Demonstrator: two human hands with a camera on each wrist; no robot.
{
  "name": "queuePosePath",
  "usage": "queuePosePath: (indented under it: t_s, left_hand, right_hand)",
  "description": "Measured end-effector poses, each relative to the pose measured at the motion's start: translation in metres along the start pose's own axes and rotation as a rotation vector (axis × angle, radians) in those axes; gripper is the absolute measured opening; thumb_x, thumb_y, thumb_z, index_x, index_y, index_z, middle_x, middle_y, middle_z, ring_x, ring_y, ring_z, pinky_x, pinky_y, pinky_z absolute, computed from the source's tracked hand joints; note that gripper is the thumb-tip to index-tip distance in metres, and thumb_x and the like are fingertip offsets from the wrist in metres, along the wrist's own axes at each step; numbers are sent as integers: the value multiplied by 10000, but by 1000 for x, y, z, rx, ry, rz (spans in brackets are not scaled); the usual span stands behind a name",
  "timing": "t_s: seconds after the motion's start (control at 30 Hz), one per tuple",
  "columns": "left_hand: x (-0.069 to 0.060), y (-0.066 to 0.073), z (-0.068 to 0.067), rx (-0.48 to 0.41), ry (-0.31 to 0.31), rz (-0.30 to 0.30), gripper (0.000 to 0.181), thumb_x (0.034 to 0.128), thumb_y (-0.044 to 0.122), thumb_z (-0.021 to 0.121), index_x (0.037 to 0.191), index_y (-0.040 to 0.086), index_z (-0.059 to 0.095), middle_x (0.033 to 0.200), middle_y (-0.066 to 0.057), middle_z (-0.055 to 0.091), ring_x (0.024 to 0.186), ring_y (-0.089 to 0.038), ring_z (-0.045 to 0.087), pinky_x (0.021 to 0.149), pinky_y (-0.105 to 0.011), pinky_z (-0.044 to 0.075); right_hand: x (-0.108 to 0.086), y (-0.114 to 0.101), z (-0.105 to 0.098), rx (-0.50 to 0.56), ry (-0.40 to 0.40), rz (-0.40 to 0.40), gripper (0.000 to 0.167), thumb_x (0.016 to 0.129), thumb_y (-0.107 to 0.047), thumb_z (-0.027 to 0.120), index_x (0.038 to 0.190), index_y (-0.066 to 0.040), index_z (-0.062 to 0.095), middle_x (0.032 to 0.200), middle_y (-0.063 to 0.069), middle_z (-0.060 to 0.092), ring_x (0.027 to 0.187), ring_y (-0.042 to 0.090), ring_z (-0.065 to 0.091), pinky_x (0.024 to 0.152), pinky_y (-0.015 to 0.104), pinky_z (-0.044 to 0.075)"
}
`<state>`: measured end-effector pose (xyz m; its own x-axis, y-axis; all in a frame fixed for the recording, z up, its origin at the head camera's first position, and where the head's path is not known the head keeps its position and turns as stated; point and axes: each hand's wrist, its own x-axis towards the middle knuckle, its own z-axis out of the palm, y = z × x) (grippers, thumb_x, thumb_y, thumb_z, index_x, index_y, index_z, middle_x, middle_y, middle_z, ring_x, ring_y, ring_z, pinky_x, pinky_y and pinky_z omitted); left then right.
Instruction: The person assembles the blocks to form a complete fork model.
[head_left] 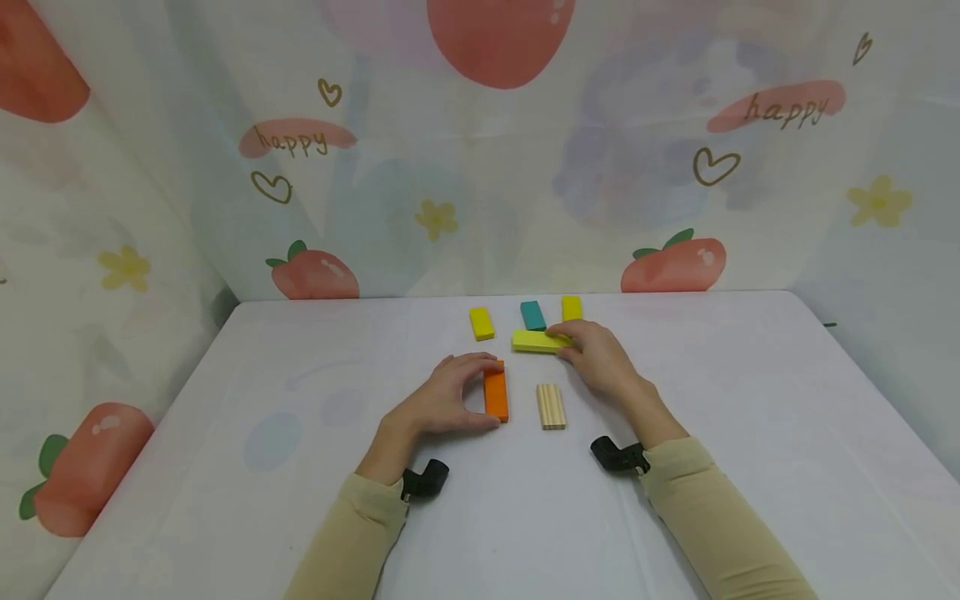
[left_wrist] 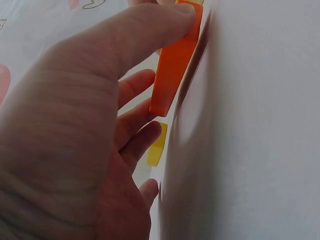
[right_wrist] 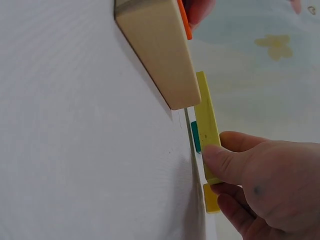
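My left hand (head_left: 450, 398) pinches an orange block (head_left: 496, 393) lengthwise, thumb at its near end and a finger at its far end; the left wrist view shows the thumb on the orange block (left_wrist: 175, 65). My right hand (head_left: 603, 360) grips the right end of a yellow-green block (head_left: 534, 341), which lies crosswise in the head view. In the right wrist view the thumb presses on the face of the yellow-green block (right_wrist: 207, 120). Between the hands, nearer the body, stands a ribbed wooden block (head_left: 551, 407), touched by neither hand.
Behind the hands are a yellow block (head_left: 482, 323) on the left, a teal block (head_left: 533, 316) in the middle and another yellow block (head_left: 572, 307) on the right. The white table (head_left: 187, 500) meets a printed cloth backdrop (head_left: 480, 242) at its far edge.
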<state>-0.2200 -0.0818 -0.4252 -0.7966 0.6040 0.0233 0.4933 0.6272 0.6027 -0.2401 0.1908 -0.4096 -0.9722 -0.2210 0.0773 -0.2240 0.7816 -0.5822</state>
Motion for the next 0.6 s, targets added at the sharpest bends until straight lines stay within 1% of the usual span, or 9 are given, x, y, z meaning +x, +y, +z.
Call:
queuePosePath:
  t_s: [0.13,0.3,0.47,0.6]
  left_hand:
    - [1,2,2,-6,-8,1,677,843,376,810,1444,201,555,1542,8,491,1473,-195,375,1267,-483,112]
    - [2,4,4,1,-14,-3,681,847,387,809,1449,200,552,1546,2,488,1468,-195,384,1268,-476,111]
    - [2,6,5,16,-10,-8,676,846,388,813,1443,202,558,1544,-3,493,1471,-198,383,1266,-500,98]
    - [4,8,7,26,-5,6,667,843,392,812,1434,205,565,1535,2,502,1474,-192,380,1259,-534,93]
  right_hand:
    - [0,-2,1,0,-8,12,375,995,-61,647,1370,-79,643,1423,146,601,1373,375,480,1163,572,348]
    - [0,-5,2,3,-22,-1,363,996,-61,646,1358,-81,653,1417,142,607,1370,374,483,1164,575,345]
    - [1,-7,4,-6,-32,-8,360,995,-74,653,1356,-83,654,1409,124,617,1368,354,494,1158,561,362]
    - [1,-8,5,-11,-30,-14,360,994,-77,656,1354,-81,655,1404,120,621,1360,349,504,1156,560,366]
